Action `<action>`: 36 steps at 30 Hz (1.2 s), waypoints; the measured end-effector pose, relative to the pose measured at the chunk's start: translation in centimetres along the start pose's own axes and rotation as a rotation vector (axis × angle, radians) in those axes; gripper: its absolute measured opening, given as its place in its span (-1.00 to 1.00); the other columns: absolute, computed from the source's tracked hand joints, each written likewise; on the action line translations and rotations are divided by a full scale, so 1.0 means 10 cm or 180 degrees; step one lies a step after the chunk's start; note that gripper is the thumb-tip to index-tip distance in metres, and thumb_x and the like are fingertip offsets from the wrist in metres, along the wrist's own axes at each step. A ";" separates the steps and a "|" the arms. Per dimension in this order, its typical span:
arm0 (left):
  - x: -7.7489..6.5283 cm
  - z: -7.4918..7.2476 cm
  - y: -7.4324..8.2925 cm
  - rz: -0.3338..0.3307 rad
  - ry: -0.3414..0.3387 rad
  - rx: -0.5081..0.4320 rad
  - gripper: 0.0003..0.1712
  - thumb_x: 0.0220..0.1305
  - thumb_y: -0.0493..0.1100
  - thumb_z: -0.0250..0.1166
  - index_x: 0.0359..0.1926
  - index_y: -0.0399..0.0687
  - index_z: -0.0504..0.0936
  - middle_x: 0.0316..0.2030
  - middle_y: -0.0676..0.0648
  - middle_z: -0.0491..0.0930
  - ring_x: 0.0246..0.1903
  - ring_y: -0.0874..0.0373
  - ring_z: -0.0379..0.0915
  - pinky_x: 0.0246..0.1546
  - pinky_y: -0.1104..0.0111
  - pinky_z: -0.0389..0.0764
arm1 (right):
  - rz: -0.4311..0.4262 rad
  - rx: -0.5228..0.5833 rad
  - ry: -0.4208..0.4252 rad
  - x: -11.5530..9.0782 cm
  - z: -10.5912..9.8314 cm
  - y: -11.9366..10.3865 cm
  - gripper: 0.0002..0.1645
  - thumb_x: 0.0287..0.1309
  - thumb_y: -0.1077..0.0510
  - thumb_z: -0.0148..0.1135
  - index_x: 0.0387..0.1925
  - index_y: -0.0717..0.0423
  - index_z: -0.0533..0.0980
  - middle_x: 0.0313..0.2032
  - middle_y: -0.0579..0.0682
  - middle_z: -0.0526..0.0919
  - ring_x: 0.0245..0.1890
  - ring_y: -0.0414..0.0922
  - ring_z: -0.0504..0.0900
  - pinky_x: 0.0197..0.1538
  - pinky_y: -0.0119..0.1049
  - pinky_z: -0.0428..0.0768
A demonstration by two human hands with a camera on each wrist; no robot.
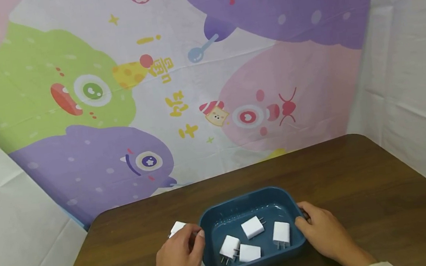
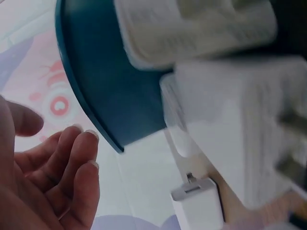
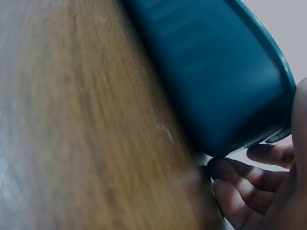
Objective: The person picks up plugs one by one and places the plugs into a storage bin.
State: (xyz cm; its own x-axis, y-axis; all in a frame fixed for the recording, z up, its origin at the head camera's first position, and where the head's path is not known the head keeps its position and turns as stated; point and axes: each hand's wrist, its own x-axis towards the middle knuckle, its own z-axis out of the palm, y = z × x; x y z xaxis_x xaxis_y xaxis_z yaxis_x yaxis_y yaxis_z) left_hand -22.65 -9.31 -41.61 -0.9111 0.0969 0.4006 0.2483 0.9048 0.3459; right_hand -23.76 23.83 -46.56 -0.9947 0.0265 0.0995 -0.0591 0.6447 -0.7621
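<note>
On the surface (image 1: 359, 187), a blue tray (image 1: 240, 210) of white chargers (image 1: 252, 227) lies lengthwise between the right hand (image 1: 322, 227), gripping its right end, and the empty left hand (image 1: 177, 258), loosely curled just beside its left end.

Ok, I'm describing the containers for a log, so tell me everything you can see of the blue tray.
The tray is dark teal-blue, a rounded rectangle with raised walls and a thin rim, in what looks like smooth, glossy plastic. It is on the brown table, open side up, slightly angled. Four white plug adapters lie inside. The right hand grips its right end; the left hand is beside its left end.
</note>
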 end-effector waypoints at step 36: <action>0.08 0.19 -0.44 -0.0321 -0.0297 0.0664 -0.67 0.13 0.00 0.39 -0.10 0.00 0.65 -0.21 -0.11 0.51 -0.47 -0.03 0.59 -0.55 0.04 0.51 | 0.0031 0.0002 0.0016 0.00 0.01 0.01 -0.59 0.32 0.10 0.12 0.15 0.10 0.55 -0.25 -0.13 0.63 -0.30 -0.19 0.53 -0.17 -0.17 0.48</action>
State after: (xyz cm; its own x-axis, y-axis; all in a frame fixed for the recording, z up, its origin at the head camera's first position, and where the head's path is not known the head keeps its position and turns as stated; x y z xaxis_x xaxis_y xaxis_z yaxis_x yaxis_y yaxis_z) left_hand -25.11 -12.37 -44.42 -0.9567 0.0309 0.2893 0.0901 0.9770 0.1935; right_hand -23.81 23.80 -46.67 -0.9948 0.0368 0.0953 -0.0493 0.6439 -0.7635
